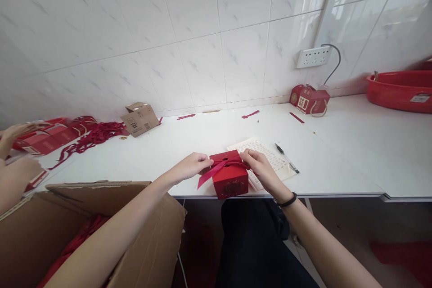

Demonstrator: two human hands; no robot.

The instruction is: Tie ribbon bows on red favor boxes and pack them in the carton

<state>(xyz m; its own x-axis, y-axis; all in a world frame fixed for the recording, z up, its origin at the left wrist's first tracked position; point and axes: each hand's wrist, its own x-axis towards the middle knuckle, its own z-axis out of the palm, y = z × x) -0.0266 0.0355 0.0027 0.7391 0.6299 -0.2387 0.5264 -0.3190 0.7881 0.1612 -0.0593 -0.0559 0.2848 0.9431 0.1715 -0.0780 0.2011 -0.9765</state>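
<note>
A small red gift box (229, 185) stands near the table's front edge, with a dark round emblem on its front side. Across its top runs a red ribbon (216, 172), crossed or knotted near the middle, one tail hanging over the left front corner. My left hand (194, 165) is closed at the box's left upper edge, pinching the ribbon. On the right upper edge, my right hand (259, 165) is also closed on the ribbon; its fingertips are partly hidden. Under and behind the box lies a printed paper (266, 150), with a pen (286, 158) on its right side.
An open cardboard carton (148, 234) holding red material stands at lower left. Another person's hands (20, 175) work at far left beside red boxes and a ribbon pile (97, 137). A brown carton (141, 119), a handled box (309, 99) and a red basin (398, 90) line the wall.
</note>
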